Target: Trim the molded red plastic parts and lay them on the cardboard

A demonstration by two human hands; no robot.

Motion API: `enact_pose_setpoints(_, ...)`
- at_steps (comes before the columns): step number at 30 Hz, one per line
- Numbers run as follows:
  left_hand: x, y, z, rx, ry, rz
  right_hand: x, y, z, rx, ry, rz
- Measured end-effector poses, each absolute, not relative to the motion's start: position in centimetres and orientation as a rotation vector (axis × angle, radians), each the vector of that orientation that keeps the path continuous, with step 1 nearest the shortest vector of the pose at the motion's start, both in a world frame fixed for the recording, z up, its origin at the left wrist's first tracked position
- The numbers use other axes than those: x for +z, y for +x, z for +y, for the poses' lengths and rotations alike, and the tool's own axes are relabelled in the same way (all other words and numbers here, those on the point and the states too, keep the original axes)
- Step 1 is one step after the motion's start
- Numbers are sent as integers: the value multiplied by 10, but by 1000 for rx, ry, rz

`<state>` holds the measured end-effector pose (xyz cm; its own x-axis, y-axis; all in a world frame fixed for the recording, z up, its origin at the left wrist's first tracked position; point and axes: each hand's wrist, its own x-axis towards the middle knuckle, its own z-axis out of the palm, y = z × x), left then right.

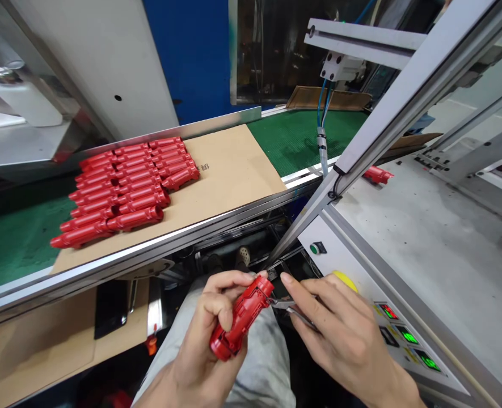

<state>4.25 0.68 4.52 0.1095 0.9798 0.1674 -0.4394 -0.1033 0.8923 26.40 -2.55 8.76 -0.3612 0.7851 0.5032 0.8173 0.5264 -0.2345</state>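
Note:
My left hand is closed around a red plastic part, held over my lap with one end pointing up and right. My right hand pinches a small metal cutter whose tip touches the upper end of that part. On the cardboard sheet lying on the green conveyor belt, several matching red parts sit in neat rows. A single red part rests on the grey machine table at the right.
A machine panel at the right carries a green button, a yellow button and lit green indicators. An aluminium frame bar slants above it. Blue hoses hang over the belt. A dark phone lies on a lower shelf.

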Motion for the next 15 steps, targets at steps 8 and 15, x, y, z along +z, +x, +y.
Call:
enact_pose_setpoints(8,24,21,6,1261,1304,655,101,266,-26,-255,-1302,-2287)
enact_pose_setpoints(15,35,28,7,1274,1226,658,101,268,-19,-276,-1289,-2327)
